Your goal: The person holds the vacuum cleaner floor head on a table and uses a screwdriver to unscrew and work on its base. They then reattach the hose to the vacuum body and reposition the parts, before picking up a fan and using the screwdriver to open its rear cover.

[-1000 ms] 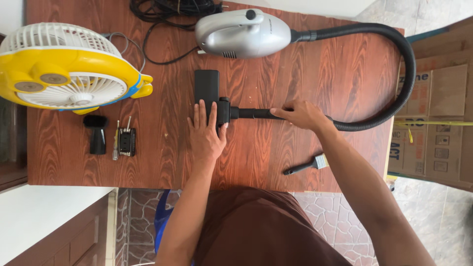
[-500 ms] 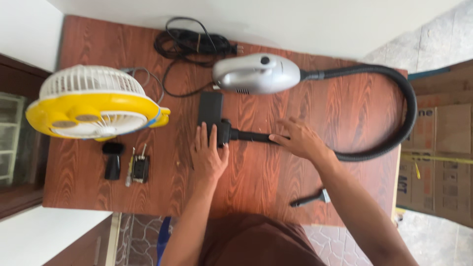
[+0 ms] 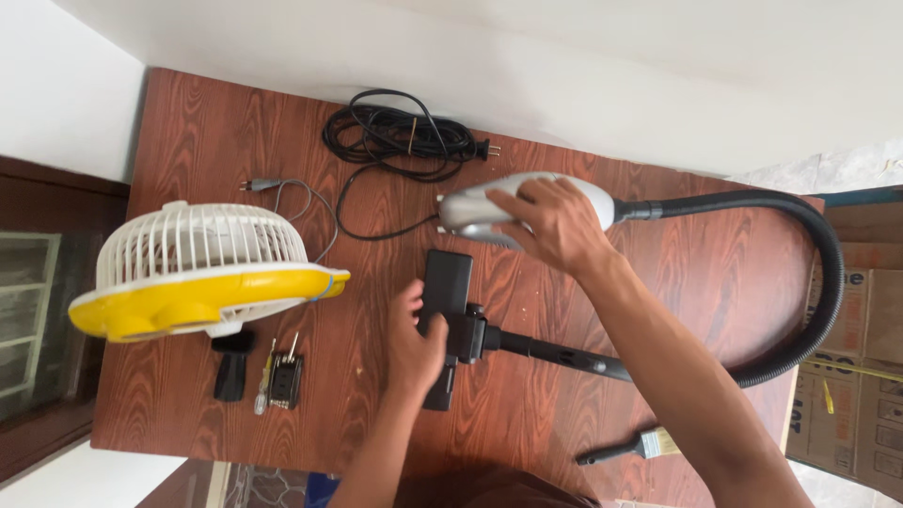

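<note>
The person's left hand [image 3: 414, 348] rests on the black floor nozzle [image 3: 446, 320] of a small vacuum cleaner, fingers curled loosely around the neck where the nozzle meets the rigid black wand [image 3: 555, 354]; the grip reads as a light hold closed on the nozzle rather than a firm clamp. The right hand [image 3: 550, 224] lies palm-down over the grey motor body [image 3: 470, 209], fingers wrapped across its top, apparently closed on the housing. The nozzle lies flat near the middle of the wooden table [image 3: 216, 132], with the motor body just beyond it and the black corrugated hose [image 3: 818, 282] looping round the right end of the table back to the wand. To handle the unit well at this point, the left hand should keep the nozzle pressed flat so the wand does not roll, while the right hand steadies the body without pulling the hose taut. The coiled power cord [image 3: 395, 136] lies at the far edge, unplugged. A yellow-and-white fan [image 3: 198, 273] stands to the left, and a small paintbrush [image 3: 632, 448] lies near the front edge.
</note>
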